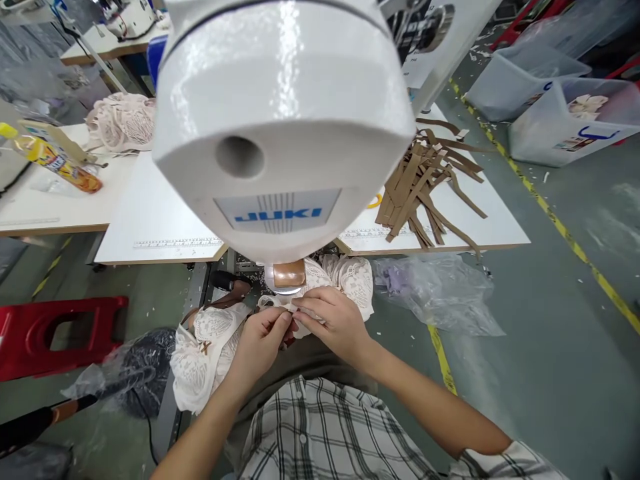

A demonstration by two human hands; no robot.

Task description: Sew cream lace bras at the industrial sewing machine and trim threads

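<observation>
A white sewing machine head (285, 133) marked JUKI fills the upper middle. Just below its copper-coloured front part (289, 274), my two hands meet over my lap. My left hand (263, 340) pinches the edge of a small piece of white fabric (287, 307) between thumb and finger. My right hand (333, 323) grips the same fabric from the right, fingertips nearly touching the left ones. White lace garments lie on both sides: one (200, 357) left of my left hand, another (356, 280) beyond my right hand.
Brown straps (420, 183) lie on the white table (495, 220) at right, some overhanging its edge. A clear plastic bag (440, 293) is below them. Lace fabric (123, 121) and a bottle (55, 160) are at left. A red stool (55, 337) stands lower left; plastic bins (555, 127) are upper right.
</observation>
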